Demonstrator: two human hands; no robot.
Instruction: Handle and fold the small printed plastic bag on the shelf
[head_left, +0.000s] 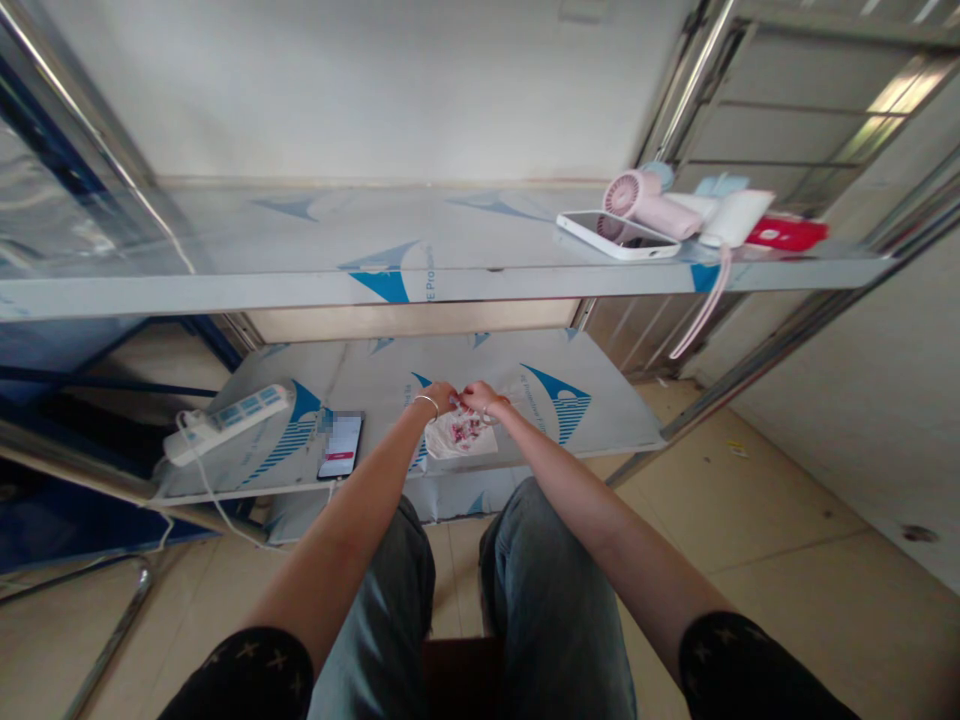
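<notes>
My left hand (pixel 442 397) and my right hand (pixel 478 396) meet over the lower metal shelf (pixel 375 375), fingertips close together. Both are closed in a pinch. Something tiny seems to be between them, too small to name. Just below the hands lies a clear plastic bag (pixel 442 440) with several small pink and red pieces (pixel 466 432) in it. It rests flat on the shelf near the front edge. Bracelets circle both wrists.
To the left on the lower shelf are a lit phone (pixel 342 445) and a white power strip (pixel 244 415) with a cable. The upper shelf (pixel 465 285) overhangs, holding a white-edged phone (pixel 616 238), a pink handheld fan (pixel 651 203) and a red packet (pixel 789 235).
</notes>
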